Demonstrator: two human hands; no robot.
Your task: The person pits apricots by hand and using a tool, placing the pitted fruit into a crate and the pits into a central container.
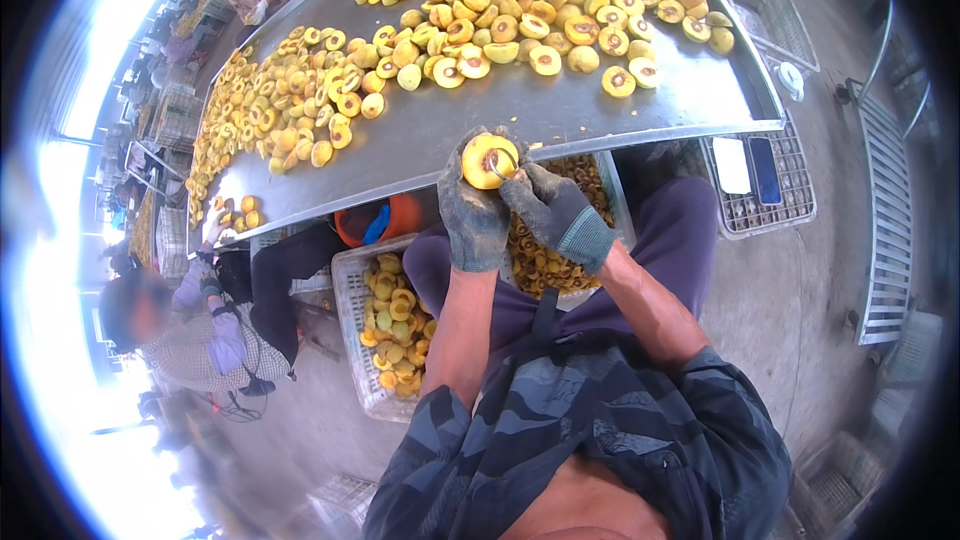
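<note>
In my gloved left hand (471, 221) lies a halved yellow peach (477, 157), its cut face and reddish-brown centre turned up. My gloved right hand (561, 204) grips a small tool with a curved metal loop (495, 166), which rests against the peach's cut face. The tool's handle is hidden in the fingers. Both hands are just off the near edge of a metal table (427, 139). Many peach halves (502, 28) are spread over it. Beneath my hands, a crate (619, 199) between my legs contains small brown and yellow fruit scraps (544, 259).
A white crate (346, 345) of peach halves stands by my left leg, near an orange bucket (409, 216). A co-worker (217, 337) sits at the left, one hand at the table. At the right, an upturned crate (799, 199) bears a phone (765, 171); beyond is a metal rack (886, 217).
</note>
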